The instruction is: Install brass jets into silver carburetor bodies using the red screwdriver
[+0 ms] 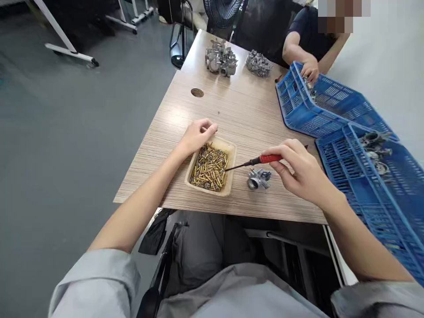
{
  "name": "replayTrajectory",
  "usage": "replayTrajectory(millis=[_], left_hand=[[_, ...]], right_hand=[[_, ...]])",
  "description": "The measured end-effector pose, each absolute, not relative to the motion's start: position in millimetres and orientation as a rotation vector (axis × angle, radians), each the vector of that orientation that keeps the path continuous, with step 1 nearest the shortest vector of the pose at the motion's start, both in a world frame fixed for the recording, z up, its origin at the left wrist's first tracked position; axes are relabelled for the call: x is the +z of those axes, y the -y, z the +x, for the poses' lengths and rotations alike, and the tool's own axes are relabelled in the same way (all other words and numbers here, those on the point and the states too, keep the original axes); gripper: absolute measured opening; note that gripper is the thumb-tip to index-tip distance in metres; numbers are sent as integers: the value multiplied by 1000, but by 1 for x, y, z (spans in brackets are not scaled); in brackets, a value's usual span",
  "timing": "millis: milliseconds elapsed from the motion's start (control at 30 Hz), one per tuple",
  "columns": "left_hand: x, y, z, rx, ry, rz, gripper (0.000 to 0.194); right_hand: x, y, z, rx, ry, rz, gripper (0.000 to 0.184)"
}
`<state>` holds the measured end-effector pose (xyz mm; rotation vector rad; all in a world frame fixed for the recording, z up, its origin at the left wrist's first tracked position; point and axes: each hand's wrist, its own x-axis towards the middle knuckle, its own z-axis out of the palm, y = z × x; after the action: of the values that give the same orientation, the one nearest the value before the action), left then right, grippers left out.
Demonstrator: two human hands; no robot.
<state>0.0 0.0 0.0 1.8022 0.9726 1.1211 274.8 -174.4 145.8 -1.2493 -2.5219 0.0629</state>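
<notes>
A cream plastic tray (228,191) on the table holds many small brass jets or screws (209,170). My left hand (198,136) lies over its far left corner, fingers curled in and thumb against them; whether something small is between them is hidden. In my right hand (298,170) is a screwdriver (271,158) with a red and black handle, gripped between thumb and fingers. Its dark shaft points left, and the tip reaches the brass pieces along the tray's right side. Under the shaft, a small metal carburetor (258,179) sits on the table, apart from both hands.
Two blue plastic crates (341,99) stand at the right, the nearer one (354,176) with carburetors inside. At the far end are several larger carburetors (220,58) and a pile of metal parts (259,64). A co-worker's hand (309,68) reaches into the farther crate.
</notes>
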Motion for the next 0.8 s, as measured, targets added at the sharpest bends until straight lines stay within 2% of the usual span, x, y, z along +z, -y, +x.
replayTrajectory(millis=[533,800], left_hand=[[2,0,0,1103,-939,1790,41],[1,0,0,1100,-936,1803,42]], right_hand=[[136,171,263,71,2607,-1276,34],[146,174,262,-140,2587,-1313,38]])
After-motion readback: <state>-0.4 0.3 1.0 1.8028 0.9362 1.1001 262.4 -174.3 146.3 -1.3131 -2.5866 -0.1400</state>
